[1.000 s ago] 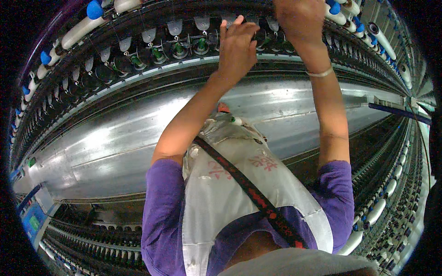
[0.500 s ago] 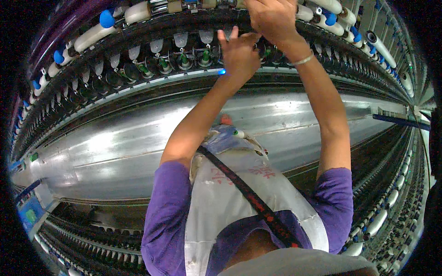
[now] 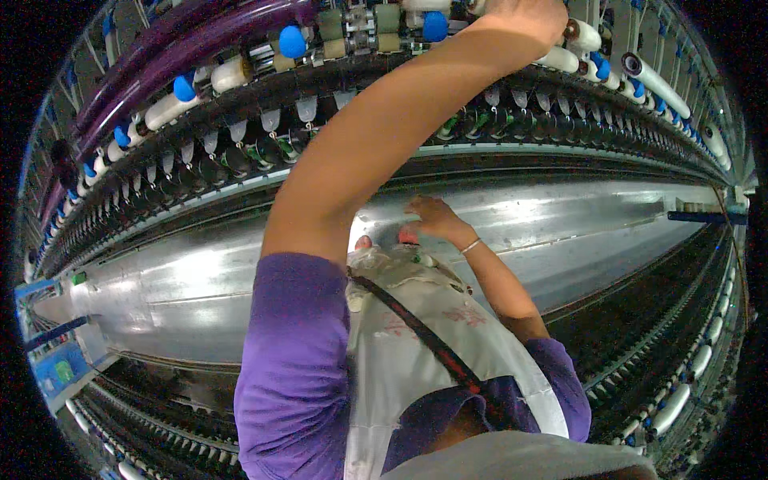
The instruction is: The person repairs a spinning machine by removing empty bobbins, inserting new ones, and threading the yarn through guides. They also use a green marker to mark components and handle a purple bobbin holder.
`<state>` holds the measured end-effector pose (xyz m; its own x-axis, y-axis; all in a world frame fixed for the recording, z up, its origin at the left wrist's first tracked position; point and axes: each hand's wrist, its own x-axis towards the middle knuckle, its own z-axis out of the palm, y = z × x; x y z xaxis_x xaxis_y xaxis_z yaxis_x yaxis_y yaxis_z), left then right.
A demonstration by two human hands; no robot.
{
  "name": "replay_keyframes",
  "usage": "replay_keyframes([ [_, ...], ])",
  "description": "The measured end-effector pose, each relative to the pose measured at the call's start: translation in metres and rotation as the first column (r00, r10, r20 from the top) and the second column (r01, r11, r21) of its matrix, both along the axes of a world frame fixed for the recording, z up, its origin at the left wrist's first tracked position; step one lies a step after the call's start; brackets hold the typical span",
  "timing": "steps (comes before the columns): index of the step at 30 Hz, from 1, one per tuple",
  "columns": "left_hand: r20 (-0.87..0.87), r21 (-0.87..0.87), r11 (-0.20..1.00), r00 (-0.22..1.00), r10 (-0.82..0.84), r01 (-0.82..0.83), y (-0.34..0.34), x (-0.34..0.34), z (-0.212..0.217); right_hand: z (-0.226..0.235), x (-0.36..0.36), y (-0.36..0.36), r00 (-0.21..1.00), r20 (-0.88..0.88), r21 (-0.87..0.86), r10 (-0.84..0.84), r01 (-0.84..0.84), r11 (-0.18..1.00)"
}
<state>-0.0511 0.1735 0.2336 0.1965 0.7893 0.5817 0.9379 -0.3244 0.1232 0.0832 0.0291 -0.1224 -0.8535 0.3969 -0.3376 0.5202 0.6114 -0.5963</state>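
Observation:
My left hand (image 3: 528, 22) reaches up and across to the right, at the white rollers (image 3: 560, 59) along the top of the spinning frame. Its fingers run to the upper edge of the picture, so whatever they touch is hidden. My right hand (image 3: 436, 218) is lowered in front of my apron (image 3: 432, 336), fingers stretched out to the left and nothing visible in them. A row of spindles (image 3: 286, 146) with green bobbins runs below the rollers, partly behind my left forearm.
Blue knobs (image 3: 293, 42) sit between the rollers, beside thick purple tubes (image 3: 200, 40). A shiny metal floor (image 3: 192, 272) stretches between this machine and a second row of spindles (image 3: 176, 432) behind me. A white tube (image 3: 656, 85) slants at the upper right.
My left hand has gone from the spindles up and right to the rollers. My right hand has come down from the rollers to the apron. The view has shifted slightly.

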Motion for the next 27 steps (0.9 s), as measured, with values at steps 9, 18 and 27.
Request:
replay_keyframes([
  [9, -0.087, -0.273, 0.958, 0.994, 0.063, -0.084, -0.117, -0.063, -0.090, -0.032, 0.092, -0.015, 0.972, 0.134, 0.113, -0.192, 0.177, 0.978],
  [18, -0.340, 0.104, 0.936, 0.873, 0.351, -0.336, -0.070, -0.113, -0.057, -0.058, 0.064, -0.036, 0.941, 0.148, -0.082, -0.304, 0.318, 0.945],
  [27, -0.211, 0.391, 0.821, 0.828, 0.520, -0.416, -0.079, -0.090, -0.132, -0.050, 0.037, -0.067, 0.919, 0.095, -0.083, -0.382, 0.390, 0.917],
])
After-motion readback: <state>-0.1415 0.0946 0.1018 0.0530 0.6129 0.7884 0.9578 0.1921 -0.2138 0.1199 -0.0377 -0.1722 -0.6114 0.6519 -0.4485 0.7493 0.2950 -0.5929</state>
